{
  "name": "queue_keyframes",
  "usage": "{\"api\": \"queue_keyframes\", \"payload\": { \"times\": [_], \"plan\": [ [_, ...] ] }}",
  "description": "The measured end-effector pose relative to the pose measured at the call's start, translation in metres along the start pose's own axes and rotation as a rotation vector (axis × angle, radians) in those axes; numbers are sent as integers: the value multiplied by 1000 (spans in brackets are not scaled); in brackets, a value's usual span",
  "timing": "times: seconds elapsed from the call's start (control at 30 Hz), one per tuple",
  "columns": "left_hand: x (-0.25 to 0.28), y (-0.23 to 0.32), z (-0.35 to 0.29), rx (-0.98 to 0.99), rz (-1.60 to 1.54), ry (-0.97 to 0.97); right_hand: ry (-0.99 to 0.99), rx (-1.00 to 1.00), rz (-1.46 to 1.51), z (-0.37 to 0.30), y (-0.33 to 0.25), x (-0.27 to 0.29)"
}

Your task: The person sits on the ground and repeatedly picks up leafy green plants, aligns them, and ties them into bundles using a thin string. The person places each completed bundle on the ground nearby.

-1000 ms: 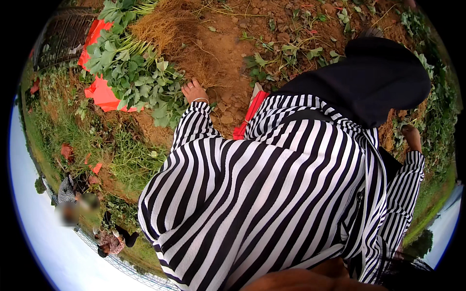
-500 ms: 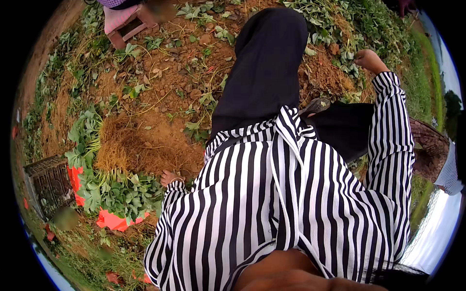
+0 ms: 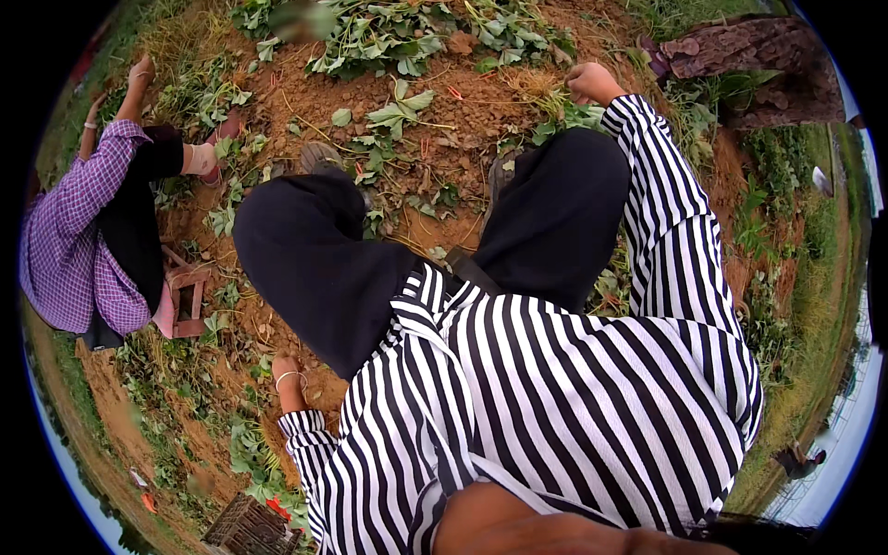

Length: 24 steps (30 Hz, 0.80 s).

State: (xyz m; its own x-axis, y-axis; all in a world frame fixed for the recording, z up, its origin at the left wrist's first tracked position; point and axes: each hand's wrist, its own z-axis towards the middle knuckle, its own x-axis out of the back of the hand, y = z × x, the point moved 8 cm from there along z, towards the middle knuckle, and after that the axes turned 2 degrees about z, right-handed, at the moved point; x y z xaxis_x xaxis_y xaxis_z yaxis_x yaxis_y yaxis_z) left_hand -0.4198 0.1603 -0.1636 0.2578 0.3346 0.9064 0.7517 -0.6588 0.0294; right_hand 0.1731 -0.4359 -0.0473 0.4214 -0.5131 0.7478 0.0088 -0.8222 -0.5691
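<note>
My right hand reaches forward at the far right, low over the soil, its fingers curled together. Right beside the fingertips are a tuft of thin brown roots and green lobed leaves; what the fingers grip is too small to make out. My left hand, with a pale bangle at the wrist, hangs beside my left thigh over bare soil. Its fingers are too small and foreshortened to read. Behind it, near my sleeve, lies a bundle of leafy plants, partly cut off from view by my arm.
A person in a purple checked shirt sits at the left by a low wooden stool. A dark crate stands at the lower left beside red sheeting. Leafy plants lie ahead. Another person's patterned trouser leg is at the upper right.
My view has swung to the right, so the seated person now shows fully and the root bundle has slid toward the lower edge. My right hand stays reached out by the plants.
</note>
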Motion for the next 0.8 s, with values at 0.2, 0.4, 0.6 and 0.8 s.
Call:
{"api": "queue_keyframes", "payload": {
  "times": [0.2, 0.4, 0.6, 0.8],
  "plan": [
    [260, 171, 82, -234, -932, 375, 104, 9, 11, 45, 34, -44],
    [362, 425, 20, -723, -748, 316, 80, 47, -240, 108, 20, -114],
    [310, 554, -21, -1153, -255, 248, -12, -264, -361, 100, 67, -119],
    [260, 553, 4, -1121, -26, 76, -54, -160, -37, 105, 76, -105]
  ]
}}
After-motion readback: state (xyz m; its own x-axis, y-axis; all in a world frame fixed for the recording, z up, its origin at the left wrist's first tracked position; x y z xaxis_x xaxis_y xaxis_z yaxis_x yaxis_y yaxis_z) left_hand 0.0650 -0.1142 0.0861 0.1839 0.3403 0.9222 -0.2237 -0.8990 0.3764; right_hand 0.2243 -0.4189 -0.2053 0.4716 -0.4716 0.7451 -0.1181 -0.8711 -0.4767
